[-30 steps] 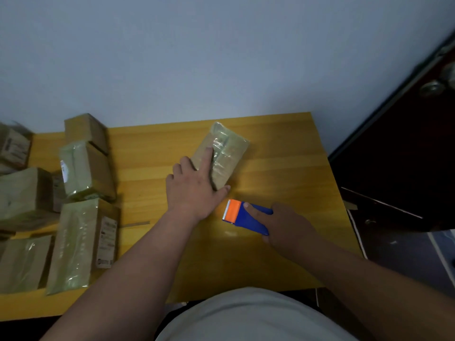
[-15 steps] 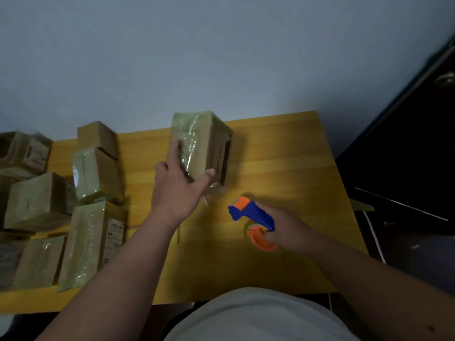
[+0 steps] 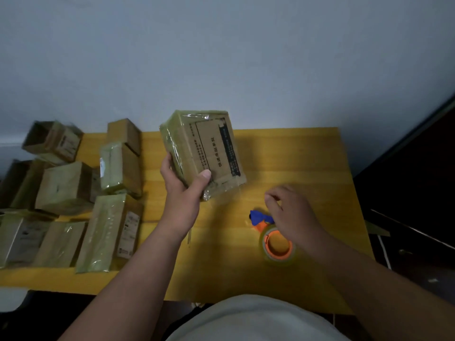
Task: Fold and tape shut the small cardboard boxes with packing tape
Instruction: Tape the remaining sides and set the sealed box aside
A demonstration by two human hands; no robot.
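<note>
My left hand (image 3: 183,187) grips a small cardboard box (image 3: 204,150) wrapped in shiny tape, holding it tilted above the yellow table (image 3: 307,163); its printed face is turned toward me. A blue and orange tape dispenser (image 3: 273,236) with a clear tape roll lies on the table to the right. My right hand (image 3: 293,215) hovers just over the dispenser with fingers loosely curled; I cannot see whether it touches the dispenser.
Several taped and untaped cardboard boxes (image 3: 71,188) crowd the left part of the table, one open box (image 3: 53,140) at the far back left. A wall runs behind the table. A dark door and floor lie past the table's right edge.
My left hand has lifted the box off the table and turned its printed face toward me. My right hand has set the dispenser down on the table and let go of its handle.
</note>
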